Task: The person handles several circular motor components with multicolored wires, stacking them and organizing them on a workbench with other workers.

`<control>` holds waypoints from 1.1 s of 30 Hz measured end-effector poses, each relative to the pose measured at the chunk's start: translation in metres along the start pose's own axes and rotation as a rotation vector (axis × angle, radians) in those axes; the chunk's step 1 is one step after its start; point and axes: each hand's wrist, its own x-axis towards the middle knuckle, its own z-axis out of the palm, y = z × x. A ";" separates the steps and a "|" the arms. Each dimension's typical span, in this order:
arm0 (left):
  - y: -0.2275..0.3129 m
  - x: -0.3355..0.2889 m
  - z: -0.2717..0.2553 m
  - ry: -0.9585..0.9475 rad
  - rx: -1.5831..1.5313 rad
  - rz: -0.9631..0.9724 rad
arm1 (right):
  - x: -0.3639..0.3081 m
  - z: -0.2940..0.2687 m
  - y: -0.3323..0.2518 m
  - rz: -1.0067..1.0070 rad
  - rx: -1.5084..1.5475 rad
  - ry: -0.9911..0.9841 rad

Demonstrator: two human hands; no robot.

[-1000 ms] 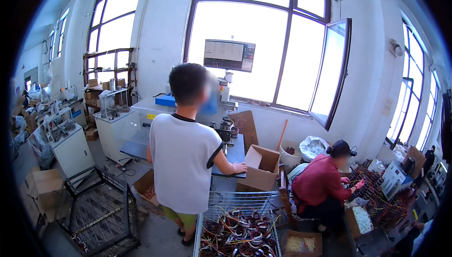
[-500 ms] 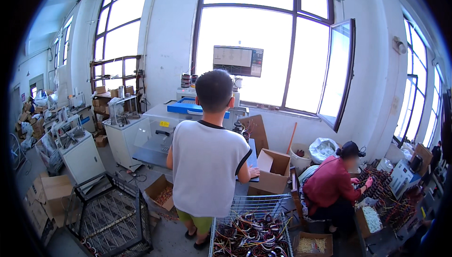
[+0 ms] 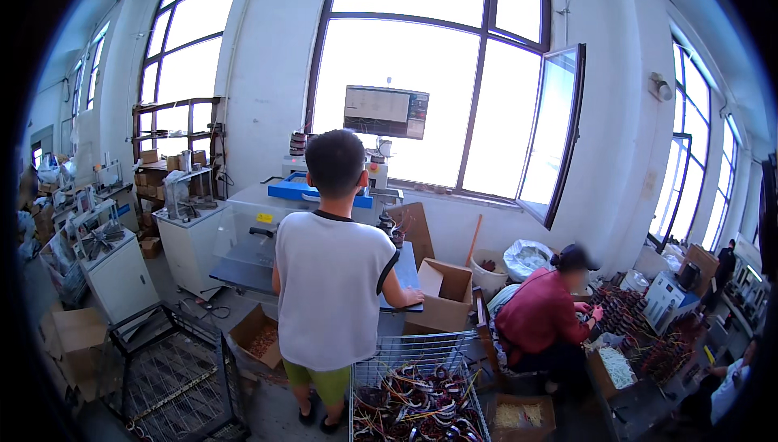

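Below, one wire basket (image 3: 415,353) of wound coils (image 3: 417,409); two workers nearby.

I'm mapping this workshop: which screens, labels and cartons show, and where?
Monitor: dark flat rectangle, lit pale, above the machine before the window.
Yellow label: small rectangle on the machine's clear guard.
Open carton: brown, right of the standing person.
Open carton: brown, on the floor, lower left of that person.
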 end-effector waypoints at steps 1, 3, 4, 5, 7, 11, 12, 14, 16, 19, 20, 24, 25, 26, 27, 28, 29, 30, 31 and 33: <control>-0.001 -0.002 -0.003 0.027 0.054 -0.013 | -0.006 -0.004 -0.012 0.099 0.144 -0.004; -0.004 -0.005 -0.012 0.033 0.085 -0.028 | -0.025 -0.013 -0.034 0.299 0.426 -0.017; -0.011 -0.012 -0.018 0.041 0.091 -0.037 | -0.033 -0.027 -0.054 0.388 0.567 -0.035; -0.013 -0.014 -0.022 0.039 0.102 -0.039 | -0.043 -0.041 -0.066 0.487 0.702 -0.045; 0.008 0.002 -0.022 0.002 0.123 0.023 | -0.054 -0.018 -0.053 0.583 0.795 0.052; 0.044 -0.002 -0.028 -0.046 0.158 0.135 | -0.060 0.058 -0.032 0.517 0.657 0.146; 0.044 -0.014 -0.028 -0.056 0.175 0.148 | -0.063 0.055 -0.040 0.548 0.748 0.064; 0.054 -0.029 -0.023 -0.092 0.207 0.188 | -0.076 0.049 -0.048 0.614 0.925 -0.102; 0.091 -0.027 0.000 -0.153 0.252 0.278 | -0.106 0.069 -0.015 0.426 0.666 0.060; 0.117 -0.050 0.022 -0.213 0.311 0.311 | -0.161 0.092 -0.026 0.429 0.592 0.329; 0.126 -0.065 0.020 -0.224 0.337 0.289 | -0.172 0.088 -0.028 0.473 0.712 0.296; 0.154 -0.109 0.045 -0.227 0.514 0.225 | -0.255 -0.002 -0.062 0.631 1.090 0.219; 0.170 -0.105 0.067 -0.264 0.519 0.188 | -0.289 0.000 -0.060 0.691 1.165 0.235; 0.191 -0.095 0.089 -0.280 0.516 0.164 | -0.323 0.004 -0.061 0.779 1.226 0.325; 0.211 -0.097 0.124 -0.343 0.572 0.272 | -0.365 0.025 -0.054 0.878 1.290 0.328; 0.240 -0.094 0.163 -0.417 0.623 0.399 | -0.405 0.050 -0.047 0.988 1.352 0.348; 0.266 -0.095 0.207 -0.493 0.664 0.524 | -0.445 0.100 -0.037 1.156 1.245 0.400; 0.291 -0.098 0.254 -0.567 0.686 0.655 | -0.483 0.145 -0.030 1.320 1.117 0.442; 0.314 -0.092 0.281 -0.695 0.687 0.500 | -0.508 0.144 -0.030 1.368 1.270 0.484; 0.358 -0.100 0.335 -0.813 0.751 0.412 | -0.565 0.140 -0.044 1.500 1.490 0.561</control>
